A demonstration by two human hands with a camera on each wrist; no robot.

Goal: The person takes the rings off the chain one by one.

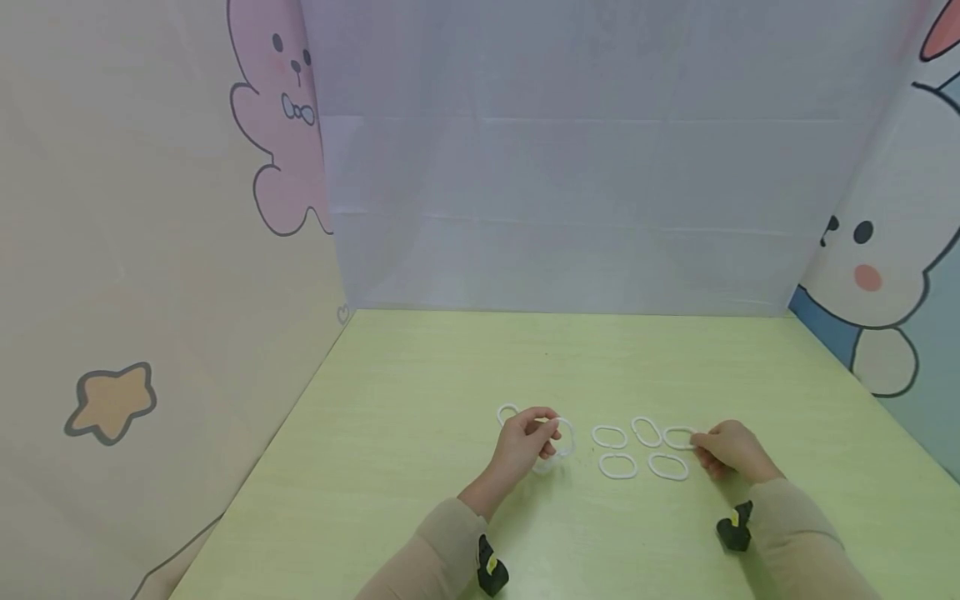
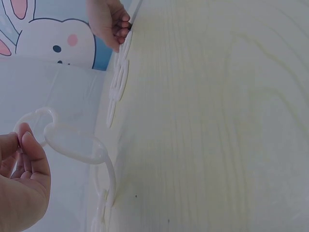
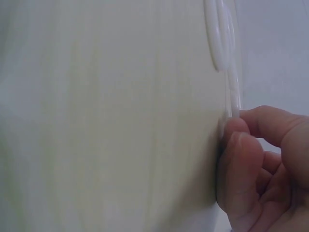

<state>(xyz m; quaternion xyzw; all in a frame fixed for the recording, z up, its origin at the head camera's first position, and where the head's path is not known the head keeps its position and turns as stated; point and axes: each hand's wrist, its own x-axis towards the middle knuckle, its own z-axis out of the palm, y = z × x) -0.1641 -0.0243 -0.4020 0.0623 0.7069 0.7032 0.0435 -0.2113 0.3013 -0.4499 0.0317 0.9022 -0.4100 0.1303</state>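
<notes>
White plastic chain links of oval shape are on the table. My left hand (image 1: 521, 443) pinches one link (image 2: 47, 111) between thumb and fingertips, raised over the tabletop. Hooked through it, another link (image 2: 72, 153) hangs down toward more links (image 2: 110, 179) near the table. At the right, my right hand (image 1: 735, 452) pinches the outer end of a flat-lying link (image 1: 678, 428) between thumb and forefinger. Its fingers rest close to the table in the right wrist view. Between the hands lie several separate-looking links, among them one (image 1: 617, 477) in the nearer row.
A pale green wood-grain table (image 1: 420, 367) spreads under both hands. Behind it hangs a plain whitish curtain (image 1: 570, 183). Cartoon-printed panels stand along the left (image 1: 180, 275) and right (image 1: 877, 183) sides. Another link (image 1: 507, 407) shows just beyond the left hand.
</notes>
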